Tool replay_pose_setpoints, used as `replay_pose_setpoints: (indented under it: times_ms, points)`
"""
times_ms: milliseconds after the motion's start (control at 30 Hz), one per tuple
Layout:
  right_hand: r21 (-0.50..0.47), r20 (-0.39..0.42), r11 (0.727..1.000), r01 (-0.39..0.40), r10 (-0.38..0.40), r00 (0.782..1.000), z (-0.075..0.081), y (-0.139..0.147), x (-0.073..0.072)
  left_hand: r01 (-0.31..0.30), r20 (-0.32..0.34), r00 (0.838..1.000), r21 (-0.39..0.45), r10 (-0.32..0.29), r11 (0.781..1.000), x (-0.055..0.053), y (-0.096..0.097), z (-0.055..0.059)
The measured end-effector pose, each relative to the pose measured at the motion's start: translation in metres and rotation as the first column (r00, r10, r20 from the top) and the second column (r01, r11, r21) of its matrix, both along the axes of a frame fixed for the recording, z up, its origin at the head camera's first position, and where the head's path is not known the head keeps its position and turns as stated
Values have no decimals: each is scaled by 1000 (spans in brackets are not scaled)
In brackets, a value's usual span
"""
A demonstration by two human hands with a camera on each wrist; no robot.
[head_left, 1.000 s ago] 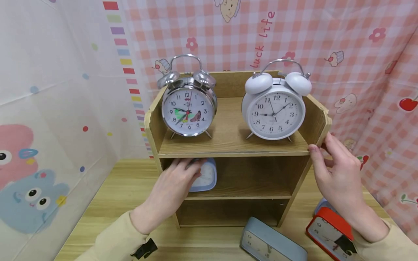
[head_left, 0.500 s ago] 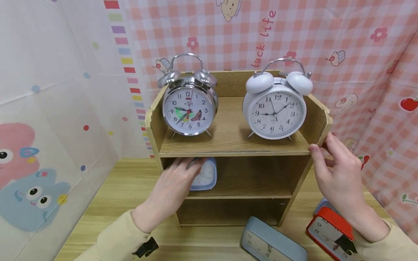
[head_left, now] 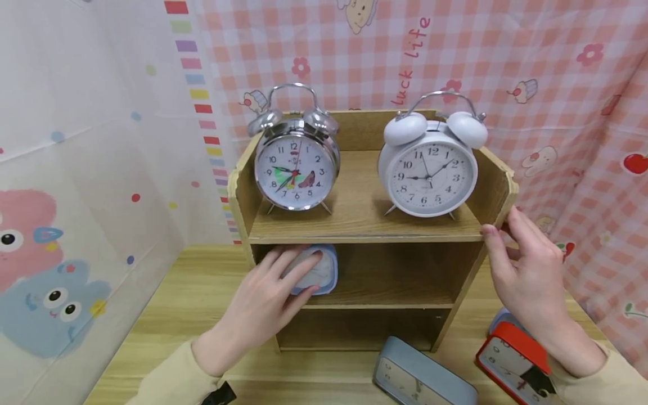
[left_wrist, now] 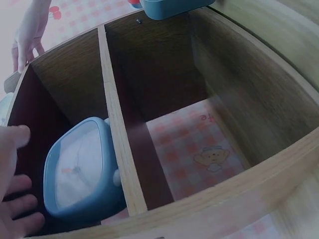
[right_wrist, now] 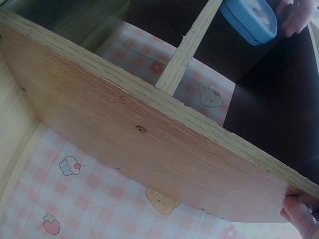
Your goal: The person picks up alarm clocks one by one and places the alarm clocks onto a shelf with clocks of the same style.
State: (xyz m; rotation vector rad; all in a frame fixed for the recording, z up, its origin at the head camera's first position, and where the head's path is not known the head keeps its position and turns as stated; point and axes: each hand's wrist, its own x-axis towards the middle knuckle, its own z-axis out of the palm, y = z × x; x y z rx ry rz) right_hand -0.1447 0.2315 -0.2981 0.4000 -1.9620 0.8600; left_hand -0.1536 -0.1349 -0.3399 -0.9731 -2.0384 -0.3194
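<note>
My left grip (head_left: 258,306) is relaxed by the blue clock (left_wrist: 79,169), maybe touching; right grip (head_left: 530,281) pinches the shelf (head_left: 354,222) edge.

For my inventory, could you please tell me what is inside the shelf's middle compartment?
A blue clock stands toward the left end; in the head view, the left hand hides its left part.

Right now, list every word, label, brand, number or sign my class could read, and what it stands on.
"luck life": pink checked cloth
"1" to "12": dial of the silver clock
"1" to "12": dial of the white clock
Too small to read: fine print on both those dials
Too blurred or hidden to read reliably: faces of the blue clock, grey clock and red clock
</note>
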Motion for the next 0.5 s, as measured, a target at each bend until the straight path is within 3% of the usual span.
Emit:
replay_pose_setpoints:
  times_ms: [333, 500]
  points:
    - [1, 7, 1000, 6, -6, 1000, 1, 2, 2, 110, -100, 989, 48, -105, 993, 12, -11, -4]
    - [9, 34, 1000, -21, 20, 999, 1, 6, 2, 196, -162, 970, 70, -182, 978, 14, -19, -3]
